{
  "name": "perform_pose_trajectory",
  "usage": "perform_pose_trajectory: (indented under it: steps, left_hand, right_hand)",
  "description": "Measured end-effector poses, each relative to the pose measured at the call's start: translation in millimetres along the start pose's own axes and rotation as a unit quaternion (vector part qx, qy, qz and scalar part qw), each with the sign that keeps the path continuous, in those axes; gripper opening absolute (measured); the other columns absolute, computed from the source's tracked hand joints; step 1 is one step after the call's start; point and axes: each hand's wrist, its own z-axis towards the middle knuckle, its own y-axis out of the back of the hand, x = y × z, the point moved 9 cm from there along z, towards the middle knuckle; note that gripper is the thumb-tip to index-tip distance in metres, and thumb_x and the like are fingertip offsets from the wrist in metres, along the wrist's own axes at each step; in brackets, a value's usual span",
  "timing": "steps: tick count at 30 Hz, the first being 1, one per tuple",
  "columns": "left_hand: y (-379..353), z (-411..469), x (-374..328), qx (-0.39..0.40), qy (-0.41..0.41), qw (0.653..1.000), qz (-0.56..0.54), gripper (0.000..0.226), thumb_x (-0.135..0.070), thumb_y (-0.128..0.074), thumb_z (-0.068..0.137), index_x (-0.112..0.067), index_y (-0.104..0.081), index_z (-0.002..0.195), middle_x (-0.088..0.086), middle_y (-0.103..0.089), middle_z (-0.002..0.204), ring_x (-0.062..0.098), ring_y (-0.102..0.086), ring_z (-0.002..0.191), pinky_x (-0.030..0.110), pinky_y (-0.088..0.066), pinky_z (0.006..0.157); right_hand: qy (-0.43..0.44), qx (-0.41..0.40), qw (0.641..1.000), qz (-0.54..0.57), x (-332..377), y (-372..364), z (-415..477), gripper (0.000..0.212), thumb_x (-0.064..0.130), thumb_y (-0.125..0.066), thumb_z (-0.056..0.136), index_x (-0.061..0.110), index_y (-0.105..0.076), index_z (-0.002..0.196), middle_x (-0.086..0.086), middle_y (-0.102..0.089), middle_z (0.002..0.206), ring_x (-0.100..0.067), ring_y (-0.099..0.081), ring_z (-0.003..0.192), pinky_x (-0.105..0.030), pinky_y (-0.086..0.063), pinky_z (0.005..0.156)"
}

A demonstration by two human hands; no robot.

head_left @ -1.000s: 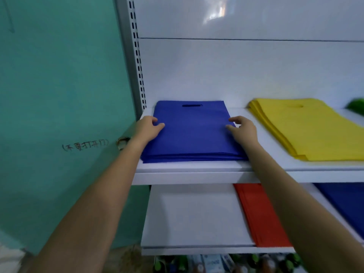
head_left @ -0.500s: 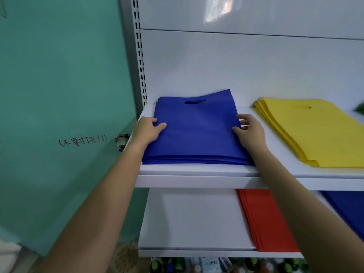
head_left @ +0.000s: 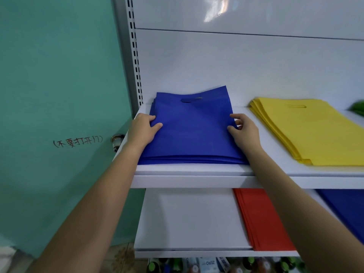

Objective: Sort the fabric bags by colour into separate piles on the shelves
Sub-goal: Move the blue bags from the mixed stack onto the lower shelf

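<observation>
Fingers [head_left: 146, 116] of the left hand [head_left: 142, 129] curl round the left edge of a pile of blue bags [head_left: 193, 131], thumb pressed on top. The right hand [head_left: 245, 133] grips the opposite edge the same way, thumb on the fabric and fingers tucked at the side. The pile lies at the left end of the upper shelf [head_left: 197, 172], its near edge level with the shelf's front lip. Its far edge, the one with the cut-out handle, rides up against the white back panel [head_left: 236, 66]. Just beside it, across a strip of bare shelf, sits a stack of yellow bags [head_left: 307, 131]; a scrap of a green bag [head_left: 358, 108] shows at the far right. On the lower shelf [head_left: 187, 219] lie red bags [head_left: 262, 219] and, partly behind the right forearm, a second blue stack [head_left: 346, 209]. A teal door [head_left: 59, 75] with a round knob [head_left: 117, 138] stands to the left; bottles [head_left: 206, 265] crowd the space beneath.

The step in hand appears to be squaring up the blue pile. The likely trouble is that a push any deeper would buckle the top bag against the panel. The thin layers also look slippery and could shear, letting the lower ones slide off the front lip. Blue is split over two shelves, so the sort looks unfinished.
</observation>
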Motion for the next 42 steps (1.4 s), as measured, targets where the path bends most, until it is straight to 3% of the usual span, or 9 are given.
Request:
perform_pose_trajectory:
  steps: [10, 16, 21, 25, 27, 29, 33, 38, 42]
  left_hand:
    - [28, -14, -29, -0.077, -0.086, 0.991, -0.067, 0.046, -0.012, -0.056, 0.091, -0.015, -0.045, 0.135, 0.013, -0.060, 0.117, 0.026, -0.057, 0.105, 0.034, -0.046, 0.089]
    - [45, -25, -73, -0.084, -0.192, 0.974, -0.089, 0.034, -0.008, -0.054, 0.090, -0.013, -0.056, 0.124, 0.009, -0.059, 0.122, 0.025, -0.056, 0.105, 0.026, -0.041, 0.088]
    - [20, -58, -123, -0.053, -0.231, 0.955, -0.179, 0.035, -0.006, -0.056, 0.087, -0.012, -0.059, 0.121, -0.006, -0.056, 0.105, -0.005, -0.042, 0.077, -0.003, -0.032, 0.073]
    - [-19, -99, -164, 0.003, -0.244, 0.944, -0.221, 0.035, -0.006, -0.058, 0.087, -0.014, -0.060, 0.121, -0.017, -0.054, 0.095, -0.015, -0.046, 0.073, -0.002, -0.035, 0.071]
    - [-41, -124, -189, 0.028, -0.255, 0.939, -0.232, 0.035, -0.006, -0.058, 0.087, -0.013, -0.059, 0.121, -0.015, -0.055, 0.099, -0.010, -0.048, 0.075, -0.002, -0.035, 0.072]
    - [-67, -148, -214, 0.054, -0.262, 0.934, -0.237, 0.036, -0.006, -0.058, 0.087, -0.012, -0.059, 0.122, -0.011, -0.055, 0.103, 0.001, -0.048, 0.075, 0.000, -0.037, 0.073]
    - [-129, -199, -265, 0.109, -0.275, 0.925, -0.237, 0.037, -0.005, -0.059, 0.086, -0.011, -0.059, 0.122, 0.005, -0.062, 0.102, 0.015, -0.049, 0.081, 0.022, -0.043, 0.076]
    - [-215, -275, -317, 0.177, -0.287, 0.917, -0.214, 0.036, 0.000, -0.057, 0.086, -0.007, -0.059, 0.121, 0.011, -0.060, 0.116, 0.014, -0.050, 0.089, 0.018, -0.038, 0.079]
    - [-284, -330, -332, 0.236, -0.274, 0.911, -0.199, 0.036, 0.004, -0.059, 0.083, -0.003, -0.060, 0.119, 0.014, -0.059, 0.116, 0.023, -0.054, 0.090, 0.013, -0.035, 0.076]
  right_hand:
    - [0.081, -0.078, 0.993, -0.041, 30, 25, -12, 0.027, 0.007, -0.048, 0.092, 0.018, -0.063, 0.111, 0.001, -0.057, 0.095, -0.012, -0.050, 0.084, -0.021, -0.038, 0.071]
    - [0.082, -0.109, 0.990, 0.024, 37, 74, -49, 0.032, 0.000, -0.041, 0.092, 0.015, -0.065, 0.108, 0.006, -0.059, 0.105, -0.001, -0.049, 0.081, -0.005, -0.038, 0.060]
    - [0.003, -0.175, 0.980, 0.092, -11, 124, -113, 0.044, -0.004, -0.038, 0.087, 0.020, -0.061, 0.116, 0.019, -0.056, 0.104, 0.007, -0.048, 0.073, -0.013, -0.039, 0.062]
    - [-0.056, -0.224, 0.970, 0.077, -64, 170, -169, 0.045, -0.004, -0.039, 0.088, 0.020, -0.059, 0.120, 0.020, -0.053, 0.092, 0.003, -0.047, 0.067, -0.014, -0.036, 0.056]
    - [-0.084, -0.252, 0.962, 0.066, -93, 196, -196, 0.044, -0.002, -0.040, 0.090, 0.021, -0.058, 0.122, 0.017, -0.052, 0.088, -0.003, -0.044, 0.064, -0.016, -0.036, 0.055]
    - [-0.111, -0.268, 0.955, 0.057, -122, 220, -222, 0.043, 0.000, -0.041, 0.091, 0.021, -0.056, 0.125, 0.014, -0.054, 0.100, -0.002, -0.049, 0.074, -0.014, -0.040, 0.060]
    - [-0.166, -0.260, 0.949, 0.057, -189, 261, -269, 0.041, 0.005, -0.043, 0.093, 0.025, -0.054, 0.127, 0.011, -0.054, 0.116, -0.013, -0.054, 0.096, -0.029, -0.048, 0.074]
    - [-0.247, -0.262, 0.932, 0.043, -279, 316, -337, 0.041, 0.002, -0.042, 0.093, 0.022, -0.054, 0.128, 0.010, -0.049, 0.083, -0.004, -0.042, 0.065, -0.010, -0.036, 0.052]
    - [-0.309, -0.242, 0.920, 0.011, -343, 347, -379, 0.044, 0.003, -0.041, 0.092, 0.022, -0.053, 0.130, 0.001, -0.057, 0.100, -0.003, -0.044, 0.068, -0.017, -0.035, 0.055]
